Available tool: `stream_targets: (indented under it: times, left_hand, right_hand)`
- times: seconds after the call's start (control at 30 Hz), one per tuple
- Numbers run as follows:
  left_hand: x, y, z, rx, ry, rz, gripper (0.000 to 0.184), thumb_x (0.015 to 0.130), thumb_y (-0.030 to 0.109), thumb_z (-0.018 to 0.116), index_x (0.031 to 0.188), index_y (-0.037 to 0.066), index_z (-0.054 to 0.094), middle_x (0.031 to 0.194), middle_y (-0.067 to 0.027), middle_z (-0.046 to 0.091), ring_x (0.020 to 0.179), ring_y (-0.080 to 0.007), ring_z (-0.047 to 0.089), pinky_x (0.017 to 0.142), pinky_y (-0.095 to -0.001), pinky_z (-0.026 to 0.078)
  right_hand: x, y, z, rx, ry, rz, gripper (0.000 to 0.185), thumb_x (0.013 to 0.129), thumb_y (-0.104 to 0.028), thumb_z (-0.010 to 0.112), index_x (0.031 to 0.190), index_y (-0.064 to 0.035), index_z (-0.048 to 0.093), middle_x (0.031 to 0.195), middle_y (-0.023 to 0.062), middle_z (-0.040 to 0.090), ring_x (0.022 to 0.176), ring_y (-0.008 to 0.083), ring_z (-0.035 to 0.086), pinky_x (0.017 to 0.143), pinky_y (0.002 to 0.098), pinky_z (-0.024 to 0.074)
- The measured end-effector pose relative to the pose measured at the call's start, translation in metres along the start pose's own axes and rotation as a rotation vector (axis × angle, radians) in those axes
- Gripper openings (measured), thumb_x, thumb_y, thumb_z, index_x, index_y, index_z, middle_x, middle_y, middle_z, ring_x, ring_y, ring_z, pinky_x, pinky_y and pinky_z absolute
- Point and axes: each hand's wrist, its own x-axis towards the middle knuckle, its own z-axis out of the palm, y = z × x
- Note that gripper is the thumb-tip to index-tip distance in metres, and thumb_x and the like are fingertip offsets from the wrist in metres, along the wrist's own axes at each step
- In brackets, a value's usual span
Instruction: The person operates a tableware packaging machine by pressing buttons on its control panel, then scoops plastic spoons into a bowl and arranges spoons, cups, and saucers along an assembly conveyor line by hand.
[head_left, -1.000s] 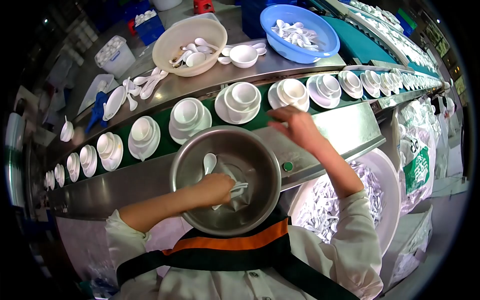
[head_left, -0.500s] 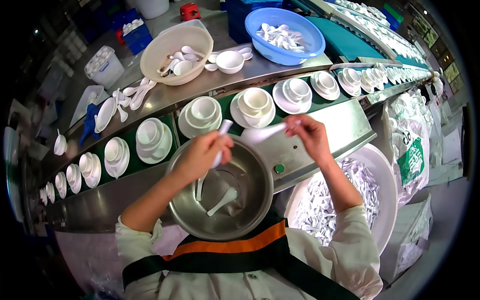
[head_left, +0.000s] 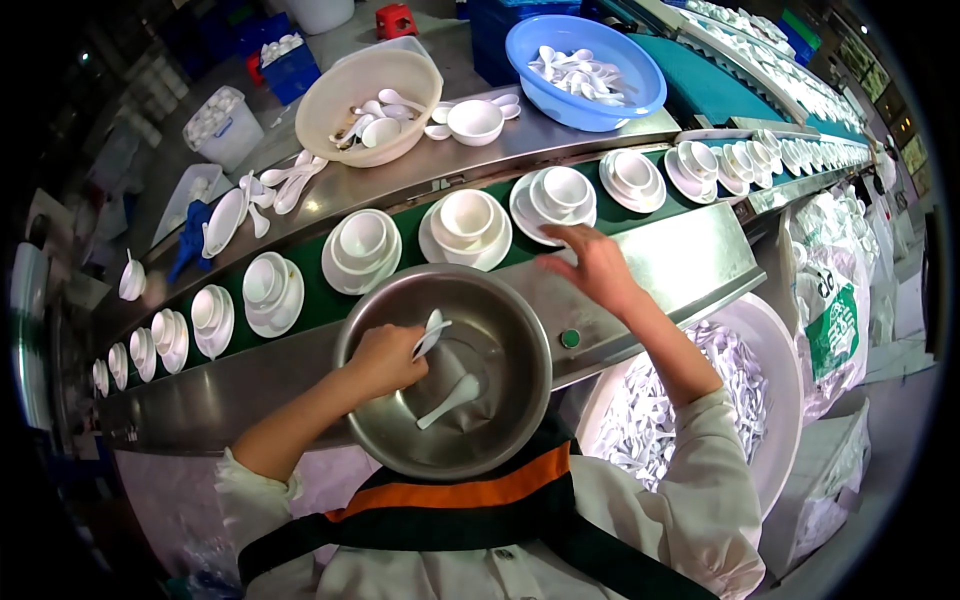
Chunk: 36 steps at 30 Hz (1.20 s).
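My left hand [head_left: 390,360] is inside the steel bowl [head_left: 512,420], its fingers closed on a white spoon [head_left: 432,335]. Whether it grips more than one spoon I cannot tell. Another white spoon [head_left: 450,400] lies on the bowl's bottom. My right hand [head_left: 592,265] reaches over the belt's near edge with its fingers apart, holding nothing visible. Its fingertips are close to a saucer [head_left: 525,215] bearing a stacked white bowl and cup [head_left: 565,188]. To the left of it stands a similar set [head_left: 467,216].
The green belt [head_left: 312,300] carries a row of cup sets. Beyond it are a cream basin [head_left: 430,85] and a blue basin [head_left: 655,95] with spoons, plus a small white bowl [head_left: 476,120]. A large tub [head_left: 785,440] full of spoons stands at right, near a green button [head_left: 570,338].
My right hand no longer shows the spoon it held and its fingers have spread. My left hand has lowered into the steel bowl. The cup sets have shifted left along the belt.
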Motion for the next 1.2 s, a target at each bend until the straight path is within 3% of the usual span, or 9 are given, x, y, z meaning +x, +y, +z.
stream_targets:
  times: [0.17, 0.3, 0.47, 0.5, 0.73, 0.9, 0.97, 1.03, 1.2]
  left_hand:
    - [0.018, 0.036, -0.019, 0.01, 0.358, 0.618, 0.02, 0.07, 0.011, 0.062, 0.086, 0.004, 0.053, 0.067, -0.0116, 0.054, 0.062, -0.031, 0.055, 0.056, -0.0395, 0.043]
    - [0.017, 0.048, -0.02, -0.133, 0.531, 0.284, 0.049, 0.068, 0.023, 0.071, 0.11, 0.008, 0.051, 0.065, -0.0089, 0.055, 0.06, -0.0259, 0.056, 0.055, -0.0354, 0.044]
    - [0.008, 0.03, 0.022, 0.016, 0.161, 0.283, 0.045, 0.069, 0.028, 0.07, 0.102, 0.003, 0.053, 0.073, -0.013, 0.061, 0.068, -0.0294, 0.06, 0.061, -0.0371, 0.048]
    - [0.005, 0.032, 0.029, 0.109, -0.098, 0.209, 0.043, 0.068, 0.029, 0.07, 0.098, 0.003, 0.053, 0.073, -0.0145, 0.061, 0.069, -0.0304, 0.061, 0.064, -0.037, 0.048]
    - [0.01, 0.026, 0.039, 0.113, -0.293, 0.221, 0.03, 0.069, 0.021, 0.067, 0.089, 0.003, 0.054, 0.069, -0.0143, 0.061, 0.065, -0.0282, 0.061, 0.063, -0.0342, 0.048]
    - [0.041, 0.032, -0.013, -0.651, -0.136, 0.165, 0.017, 0.075, 0.015, 0.065, 0.083, 0.005, 0.055, 0.06, -0.0028, 0.054, 0.054, -0.0076, 0.051, 0.051, -0.0227, 0.042]
    - [0.045, 0.043, -0.031, -0.899, -0.134, 0.064, 0.012, 0.08, 0.015, 0.061, 0.085, 0.006, 0.055, 0.061, -0.0005, 0.053, 0.052, -0.0045, 0.048, 0.048, -0.0194, 0.038]
    - [0.049, 0.044, -0.038, -1.022, -0.011, 0.099, 0.015, 0.087, 0.019, 0.051, 0.087, 0.005, 0.054, 0.06, 0.0005, 0.05, 0.05, -0.0041, 0.045, 0.046, -0.0185, 0.035]
    - [0.085, 0.037, -0.063, -1.221, 0.263, 0.119, 0.041, 0.093, 0.037, 0.033, 0.084, 0.004, 0.055, 0.059, 0.0021, 0.045, 0.05, -0.0055, 0.037, 0.046, -0.0191, 0.029]
  right_hand:
    - [0.013, -0.064, -0.008, 0.35, -0.471, 0.08, 0.039, 0.076, -0.022, 0.067, 0.108, -0.0039, 0.056, 0.093, 0.0093, 0.062, 0.076, 0.0231, 0.062, 0.067, 0.0305, 0.0493]
    - [-0.011, -0.011, -0.029, 0.288, -0.127, 0.318, 0.028, 0.079, -0.016, 0.063, 0.104, -0.0047, 0.059, 0.084, 0.0096, 0.063, 0.07, 0.0195, 0.062, 0.063, 0.0299, 0.0483]
    - [-0.023, 0.09, -0.048, -0.297, 0.391, 0.431, 0.023, 0.076, -0.006, 0.06, 0.098, -0.0069, 0.062, 0.09, 0.0118, 0.063, 0.075, 0.0281, 0.06, 0.067, 0.0328, 0.0477]
    - [-0.033, 0.123, -0.037, -0.434, 0.313, 0.362, 0.024, 0.074, -0.004, 0.059, 0.097, -0.007, 0.063, 0.093, 0.0115, 0.062, 0.079, 0.0292, 0.058, 0.071, 0.0339, 0.047]
    - [-0.022, 0.134, -0.013, -0.442, -0.092, 0.21, 0.03, 0.071, -0.009, 0.06, 0.1, -0.0067, 0.062, 0.106, 0.0107, 0.059, 0.104, 0.0282, 0.051, 0.09, 0.0349, 0.0401]
    - [-0.009, 0.038, -0.031, 0.108, -0.064, 0.447, 0.028, 0.075, -0.016, 0.063, 0.099, -0.0017, 0.06, 0.097, 0.0149, 0.061, 0.082, 0.0264, 0.06, 0.071, 0.0335, 0.0488]
    - [-0.011, -0.01, -0.03, 0.291, -0.135, 0.365, 0.029, 0.075, -0.016, 0.063, 0.1, -0.0013, 0.059, 0.095, 0.0121, 0.061, 0.082, 0.0237, 0.06, 0.068, 0.0332, 0.0493]
    - [-0.009, -0.051, -0.016, -0.069, -0.193, -0.138, 0.034, 0.075, -0.019, 0.063, 0.104, -0.0031, 0.056, 0.096, 0.0083, 0.061, 0.081, 0.0221, 0.06, 0.066, 0.0323, 0.0497]
    - [-0.001, -0.072, 0.051, -0.246, -0.543, -0.267, 0.047, 0.073, -0.031, 0.064, 0.11, -0.0053, 0.051, 0.084, 0.0076, 0.062, 0.078, 0.0221, 0.062, 0.06, 0.0332, 0.0493]
